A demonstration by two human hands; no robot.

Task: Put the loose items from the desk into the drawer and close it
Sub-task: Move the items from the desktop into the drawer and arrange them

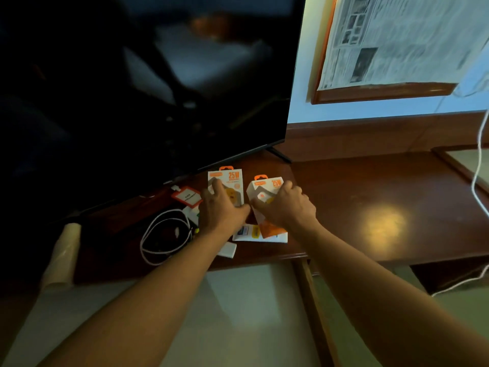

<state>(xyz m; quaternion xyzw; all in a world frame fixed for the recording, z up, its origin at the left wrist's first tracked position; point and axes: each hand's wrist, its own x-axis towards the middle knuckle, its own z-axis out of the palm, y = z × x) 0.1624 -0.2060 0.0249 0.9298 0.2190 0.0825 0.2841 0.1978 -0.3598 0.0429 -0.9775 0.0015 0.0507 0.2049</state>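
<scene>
Charger boxes lie side by side on the worktop (370, 197) under the monitor, left hand (221, 207) spread over one (232, 181), right hand (285, 205) clasping the other (264, 188): gathering step, lifting into the drawer (308, 282) likely follows.

Dim room, little light. Dark reddish wood desk (383, 197) w/ glossy top; a warm yellow glare spot (385, 223) on its right half. Big black TV screen (137, 83) stands on the desk's left, off, reflecting blurry room shapes. Wall (301, 83) behind is pale blue-white. Wood-framed board (383, 92) on the wall, covered w/ newspaper (402, 38). Wood rail (370, 133) runs along the wall at the desk's back. White cable (477, 181) hangs down at far right. Floor (238, 308) pale greenish tile.
</scene>
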